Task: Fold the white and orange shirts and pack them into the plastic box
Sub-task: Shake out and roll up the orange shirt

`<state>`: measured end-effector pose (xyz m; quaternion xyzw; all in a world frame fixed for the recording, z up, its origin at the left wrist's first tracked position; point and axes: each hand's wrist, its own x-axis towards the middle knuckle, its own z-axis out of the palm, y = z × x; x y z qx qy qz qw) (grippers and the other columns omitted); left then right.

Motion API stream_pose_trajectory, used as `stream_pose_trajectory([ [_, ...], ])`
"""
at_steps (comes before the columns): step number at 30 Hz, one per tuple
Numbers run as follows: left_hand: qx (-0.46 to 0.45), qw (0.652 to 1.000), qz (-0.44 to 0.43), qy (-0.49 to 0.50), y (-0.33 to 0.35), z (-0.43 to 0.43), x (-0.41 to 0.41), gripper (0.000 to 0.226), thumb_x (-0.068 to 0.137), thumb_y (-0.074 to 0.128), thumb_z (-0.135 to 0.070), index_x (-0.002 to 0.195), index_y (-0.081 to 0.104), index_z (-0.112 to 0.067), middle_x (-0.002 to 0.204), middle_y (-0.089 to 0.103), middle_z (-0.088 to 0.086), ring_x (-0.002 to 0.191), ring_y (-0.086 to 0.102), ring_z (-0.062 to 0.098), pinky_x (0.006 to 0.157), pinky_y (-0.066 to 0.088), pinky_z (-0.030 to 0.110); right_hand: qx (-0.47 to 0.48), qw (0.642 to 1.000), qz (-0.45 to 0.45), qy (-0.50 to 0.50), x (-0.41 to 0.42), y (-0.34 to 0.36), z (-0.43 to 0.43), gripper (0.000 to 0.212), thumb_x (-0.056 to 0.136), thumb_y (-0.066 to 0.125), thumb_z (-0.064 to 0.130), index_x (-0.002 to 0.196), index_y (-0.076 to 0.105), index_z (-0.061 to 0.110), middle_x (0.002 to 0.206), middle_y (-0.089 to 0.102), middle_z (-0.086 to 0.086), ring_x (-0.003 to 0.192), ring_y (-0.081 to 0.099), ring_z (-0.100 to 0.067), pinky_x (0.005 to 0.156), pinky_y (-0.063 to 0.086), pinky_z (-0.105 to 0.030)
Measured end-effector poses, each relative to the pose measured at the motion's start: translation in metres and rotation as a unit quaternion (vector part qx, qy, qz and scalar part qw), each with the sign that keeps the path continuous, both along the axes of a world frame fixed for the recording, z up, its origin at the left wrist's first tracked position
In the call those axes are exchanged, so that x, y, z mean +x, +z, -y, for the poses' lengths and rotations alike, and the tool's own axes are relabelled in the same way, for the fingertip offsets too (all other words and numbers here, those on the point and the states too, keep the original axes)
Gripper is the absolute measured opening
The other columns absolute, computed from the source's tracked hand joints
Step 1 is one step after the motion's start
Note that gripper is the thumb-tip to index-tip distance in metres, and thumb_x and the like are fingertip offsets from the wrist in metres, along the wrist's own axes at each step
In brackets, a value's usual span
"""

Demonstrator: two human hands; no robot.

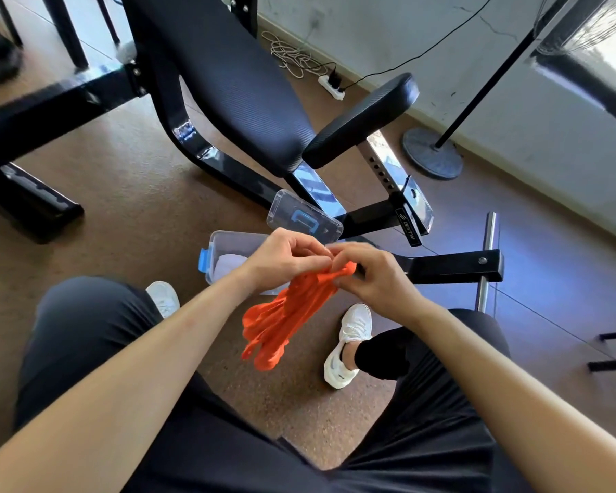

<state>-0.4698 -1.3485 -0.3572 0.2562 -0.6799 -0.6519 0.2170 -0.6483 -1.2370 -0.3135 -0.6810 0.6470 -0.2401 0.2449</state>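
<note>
An orange shirt hangs bunched in the air over the floor between my knees. My left hand and my right hand both pinch its top edge, close together. Behind my hands the clear plastic box with blue clips stands on the floor. Something white, seemingly the white shirt, lies inside it, partly hidden by my left wrist. The box's clear lid with a blue handle leans against the bench frame just beyond.
A black weight bench fills the floor ahead, its frame and a steel bar running to the right. My white shoes rest on the brown floor. A lamp stand base and a power strip sit near the wall.
</note>
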Motion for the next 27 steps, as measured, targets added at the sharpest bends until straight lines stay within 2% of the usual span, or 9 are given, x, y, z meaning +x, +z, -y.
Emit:
stream_pose_trajectory([
  [2,0.024,1.000,-0.010,0.004,0.001,0.001,0.004,0.009,0.089,0.074,-0.012,0.097,0.075,-0.009,0.082,0.077,0.012,0.076,0.071,0.016,0.070,0.058,0.032,0.008,0.999,0.023,-0.025,0.003,-0.002,0.001,0.014,0.083,0.076,0.005,0.090,0.068,0.014,0.088,0.072,0.002,0.083,0.067,-0.010,0.078,0.052,-0.028],
  [5,0.050,0.999,-0.022,-0.005,0.004,0.003,0.010,0.021,0.085,0.078,-0.013,0.104,0.069,-0.014,0.085,0.076,0.003,0.078,0.071,0.013,0.069,0.055,0.024,-0.007,0.998,0.017,-0.068,0.005,-0.005,0.001,0.017,0.085,0.075,0.008,0.091,0.062,0.015,0.082,0.067,0.003,0.078,0.063,-0.012,0.073,0.052,-0.029],
  [9,-0.012,0.999,0.007,-0.040,0.001,0.000,0.008,0.053,0.073,0.089,-0.015,0.118,0.061,-0.019,0.103,0.073,0.005,0.097,0.071,0.028,0.084,0.062,0.043,-0.008,0.996,0.027,-0.082,0.006,0.000,0.003,0.025,0.086,0.076,0.014,0.105,0.061,0.021,0.083,0.066,0.002,0.079,0.063,-0.014,0.074,0.050,-0.025],
  [13,-0.011,0.998,-0.042,0.045,-0.001,-0.004,0.000,0.043,0.075,0.084,0.001,0.107,0.059,-0.011,0.088,0.073,0.008,0.076,0.067,0.028,0.078,0.057,0.053,-0.008,0.997,0.005,-0.080,0.001,0.008,0.007,0.020,0.088,0.074,0.021,0.108,0.069,0.019,0.080,0.064,0.009,0.073,0.057,-0.005,0.069,0.043,-0.019],
  [16,-0.001,0.995,-0.073,0.071,0.001,-0.004,-0.004,0.042,0.077,0.083,0.001,0.106,0.056,-0.014,0.089,0.073,0.011,0.077,0.066,0.025,0.074,0.058,0.047,-0.006,0.998,0.010,-0.065,-0.002,0.012,0.010,0.009,0.094,0.069,0.024,0.098,0.072,0.017,0.077,0.064,0.006,0.069,0.054,-0.006,0.067,0.042,-0.023],
  [18,0.019,0.993,-0.089,0.070,0.000,-0.002,-0.005,0.049,0.077,0.084,-0.005,0.116,0.056,-0.018,0.096,0.072,0.006,0.083,0.066,0.023,0.076,0.057,0.041,-0.021,0.997,0.035,-0.066,-0.004,0.014,0.011,0.009,0.094,0.068,0.023,0.099,0.072,0.017,0.081,0.068,0.000,0.075,0.061,-0.014,0.069,0.049,-0.031],
  [21,-0.009,0.997,-0.059,0.045,-0.003,0.001,-0.005,0.059,0.073,0.087,-0.025,0.124,0.059,-0.034,0.112,0.071,-0.003,0.103,0.069,0.018,0.090,0.057,0.038,-0.041,0.994,0.078,-0.060,-0.005,0.027,0.013,0.013,0.094,0.067,0.018,0.104,0.071,0.013,0.092,0.073,-0.006,0.087,0.068,-0.025,0.080,0.055,-0.045],
  [24,-0.004,1.000,-0.025,0.003,-0.006,-0.004,-0.008,0.046,0.074,0.088,-0.021,0.113,0.065,-0.031,0.108,0.073,-0.006,0.102,0.069,0.008,0.087,0.056,0.025,-0.046,0.989,0.132,-0.041,-0.008,0.049,0.016,0.013,0.096,0.065,0.007,0.106,0.070,0.001,0.097,0.074,-0.011,0.087,0.068,-0.026,0.081,0.055,-0.039],
  [27,0.019,0.999,0.006,-0.028,-0.004,-0.013,-0.014,0.031,0.079,0.085,-0.018,0.100,0.066,-0.030,0.099,0.073,-0.012,0.086,0.069,-0.005,0.073,0.052,0.014,-0.040,0.979,0.194,-0.040,-0.016,0.070,0.016,0.015,0.096,0.060,0.001,0.109,0.069,0.002,0.094,0.075,0.007,0.089,0.068,-0.006,0.081,0.054,-0.023],
])
